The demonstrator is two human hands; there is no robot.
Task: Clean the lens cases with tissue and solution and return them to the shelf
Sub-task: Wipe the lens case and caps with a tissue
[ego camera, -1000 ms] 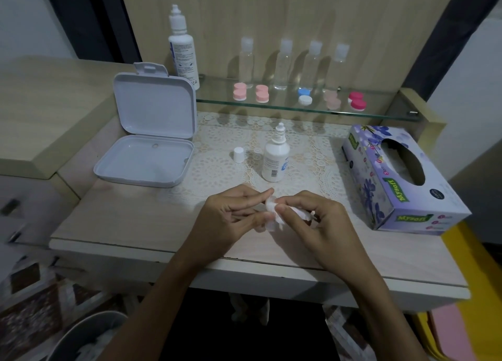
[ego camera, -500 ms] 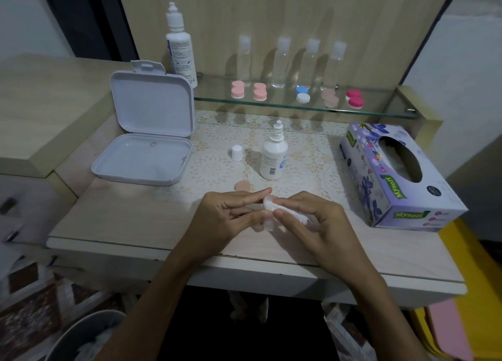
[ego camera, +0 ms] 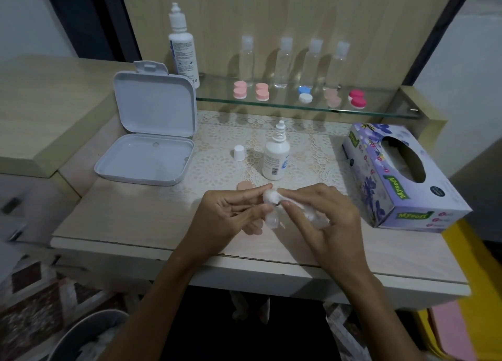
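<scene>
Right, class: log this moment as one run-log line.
step: wiping lens case | left hand: holds lens case | right hand: presses tissue into it | solution bottle: uncapped

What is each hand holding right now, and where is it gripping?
The left hand pinches a clear lens case by its upper end. The right hand holds a tissue, pressing it onto the case.

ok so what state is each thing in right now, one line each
grey hinged plastic box: open, lid up, nothing seen inside
small white solution bottle: upright, uncapped
small white cap: off, standing beside that bottle
tall white solution bottle: upright on the glass shelf
purple floral tissue box: opened, tissue showing
clear lens case: held by left hand
white tissue: pressed into the case by right hand
</scene>
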